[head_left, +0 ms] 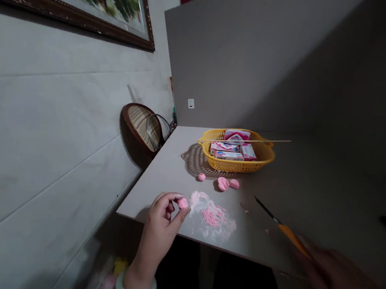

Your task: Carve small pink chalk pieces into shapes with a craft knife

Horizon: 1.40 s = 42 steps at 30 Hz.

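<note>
Between the thumb and fingers of my left hand (165, 222) is a small rounded piece of pink soap (182, 203), just above the table's near left part. My right hand (338, 274), blurred and in shadow, is closed around the orange handle of a utility knife (287, 232). Its dark blade points up and left, apart from the soap. Pink crumbs and pale powder (213, 215) lie on the table between my hands. Behind them rest a small pink ball (201, 177), a larger carved pink lump (223, 183) and another pink piece (234, 183).
A yellow plastic basket (242, 167) holds several pink-and-white boxes (229, 155), with a thin stick (279, 141) across its rim. The grey table (162, 178) meets a grey panel behind. At left, a round wooden-framed object (140, 125) leans by the tiled wall.
</note>
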### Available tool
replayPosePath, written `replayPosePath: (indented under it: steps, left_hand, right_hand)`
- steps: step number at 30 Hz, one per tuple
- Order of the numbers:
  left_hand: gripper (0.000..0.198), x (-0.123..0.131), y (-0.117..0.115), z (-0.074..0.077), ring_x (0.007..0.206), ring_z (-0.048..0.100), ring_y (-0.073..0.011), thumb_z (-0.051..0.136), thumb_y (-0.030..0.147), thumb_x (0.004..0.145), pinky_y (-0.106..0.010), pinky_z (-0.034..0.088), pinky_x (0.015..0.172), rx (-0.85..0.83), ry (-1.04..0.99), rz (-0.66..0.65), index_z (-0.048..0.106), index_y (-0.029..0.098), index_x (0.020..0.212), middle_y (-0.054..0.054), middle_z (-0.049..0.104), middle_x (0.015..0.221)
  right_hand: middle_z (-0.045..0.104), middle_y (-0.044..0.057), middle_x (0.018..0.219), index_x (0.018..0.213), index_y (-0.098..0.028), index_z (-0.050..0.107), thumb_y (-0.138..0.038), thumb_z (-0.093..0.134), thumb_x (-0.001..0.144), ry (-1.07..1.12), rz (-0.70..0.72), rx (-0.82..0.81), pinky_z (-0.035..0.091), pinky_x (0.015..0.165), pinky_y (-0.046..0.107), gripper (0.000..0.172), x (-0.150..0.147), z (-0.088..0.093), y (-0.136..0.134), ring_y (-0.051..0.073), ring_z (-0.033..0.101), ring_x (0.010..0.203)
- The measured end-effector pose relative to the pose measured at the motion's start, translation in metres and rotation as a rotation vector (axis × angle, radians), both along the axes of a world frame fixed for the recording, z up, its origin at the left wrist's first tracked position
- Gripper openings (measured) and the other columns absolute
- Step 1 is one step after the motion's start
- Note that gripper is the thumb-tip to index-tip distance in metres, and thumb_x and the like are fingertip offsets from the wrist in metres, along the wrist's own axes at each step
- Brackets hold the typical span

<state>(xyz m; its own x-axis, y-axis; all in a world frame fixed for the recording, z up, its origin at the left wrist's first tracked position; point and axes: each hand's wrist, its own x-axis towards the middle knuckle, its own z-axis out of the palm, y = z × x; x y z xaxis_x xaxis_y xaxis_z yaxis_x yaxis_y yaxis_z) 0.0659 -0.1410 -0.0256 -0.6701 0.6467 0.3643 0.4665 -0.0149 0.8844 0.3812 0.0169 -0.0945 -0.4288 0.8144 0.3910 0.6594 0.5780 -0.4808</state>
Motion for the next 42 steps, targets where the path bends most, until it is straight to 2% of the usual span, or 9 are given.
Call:
replayPosePath:
  steps: [5,10,14,17,21,25,32,37,42]
  left_hand:
    - [0.016,0.008,-0.002,0.005,0.083,0.061,-0.0205,0.074,0.028,0.087,-0.030,0.048,0.076,-0.031,0.221,-0.030,0.078,0.026,0.102,-0.007,0.071,0.098]
    - [0.019,0.009,-0.003,-0.003,0.082,0.062,-0.0218,0.082,0.032,0.080,-0.031,0.048,0.078,-0.109,0.195,-0.089,0.080,0.027,0.098,-0.006,0.070,0.091]
    - [0.021,0.010,-0.005,-0.012,0.085,0.062,-0.0213,0.074,0.031,0.087,-0.032,0.049,0.080,-0.174,0.237,-0.117,0.079,0.028,0.107,-0.007,0.071,0.098]
    - [0.026,0.011,-0.007,-0.019,0.081,0.062,-0.0204,0.073,0.031,0.087,-0.031,0.049,0.078,-0.209,0.230,-0.086,0.076,0.026,0.113,-0.007,0.071,0.095]
    - [0.019,0.013,-0.010,-0.023,0.076,0.061,-0.0200,0.079,0.031,0.081,-0.031,0.049,0.077,-0.217,0.172,-0.006,0.074,0.025,0.099,-0.004,0.069,0.083]
    - [0.014,0.013,-0.012,-0.017,0.086,0.064,-0.0225,0.076,0.030,0.083,-0.033,0.050,0.084,-0.196,0.135,-0.110,0.078,0.026,0.097,-0.007,0.073,0.096]
    - [0.020,0.005,-0.015,-0.018,0.102,0.065,-0.0261,0.068,0.028,0.092,-0.037,0.048,0.093,-0.253,0.341,-0.224,0.078,0.030,0.110,-0.008,0.073,0.105]
    - [0.015,0.003,-0.018,-0.018,0.103,0.065,-0.0255,0.067,0.027,0.093,-0.035,0.048,0.092,-0.263,0.334,-0.217,0.074,0.029,0.105,-0.007,0.073,0.106]
    - [0.019,0.005,-0.017,-0.016,0.103,0.064,-0.0263,0.068,0.028,0.091,-0.034,0.051,0.083,-0.297,0.323,-0.135,0.074,0.028,0.109,-0.009,0.069,0.112]
  right_hand:
    - [0.074,0.003,0.127,0.128,-0.038,0.071,-0.040,0.046,0.102,0.027,0.058,-0.179,0.059,0.093,0.042,0.036,-0.013,0.007,-0.036,0.030,0.071,0.113]
    - [0.076,0.005,0.122,0.126,-0.034,0.073,-0.043,0.048,0.102,0.030,0.232,-0.118,0.060,0.093,0.045,0.036,-0.029,0.022,-0.066,0.029,0.073,0.108]
    - [0.077,0.007,0.119,0.124,-0.028,0.073,-0.036,0.049,0.102,0.103,0.283,-0.107,0.062,0.087,0.035,0.034,-0.041,0.031,-0.079,0.024,0.075,0.104]
    - [0.078,0.007,0.116,0.129,-0.028,0.070,-0.031,0.049,0.103,0.103,0.330,-0.142,0.062,0.084,0.030,0.034,-0.047,0.029,-0.087,0.021,0.075,0.102]
    - [0.078,0.008,0.105,0.135,-0.027,0.067,-0.029,0.049,0.103,0.098,0.380,-0.222,0.061,0.083,0.029,0.037,-0.054,0.023,-0.093,0.020,0.076,0.097]
    - [0.078,0.007,0.101,0.134,-0.027,0.067,-0.027,0.045,0.104,0.130,0.365,-0.262,0.061,0.082,0.029,0.038,-0.057,0.019,-0.098,0.020,0.076,0.094]
    - [0.078,0.007,0.104,0.135,-0.025,0.066,-0.027,0.041,0.105,0.119,0.373,-0.318,0.061,0.081,0.029,0.039,-0.065,0.014,-0.108,0.019,0.077,0.090]
    - [0.078,0.010,0.100,0.135,-0.018,0.065,-0.025,0.032,0.105,0.042,0.329,-0.279,0.063,0.070,0.031,0.045,-0.074,0.015,-0.113,0.021,0.077,0.076]
    - [0.078,0.009,0.103,0.137,-0.019,0.062,-0.020,0.030,0.103,-0.020,0.356,-0.297,0.062,0.068,0.032,0.047,-0.081,0.018,-0.116,0.020,0.075,0.067]
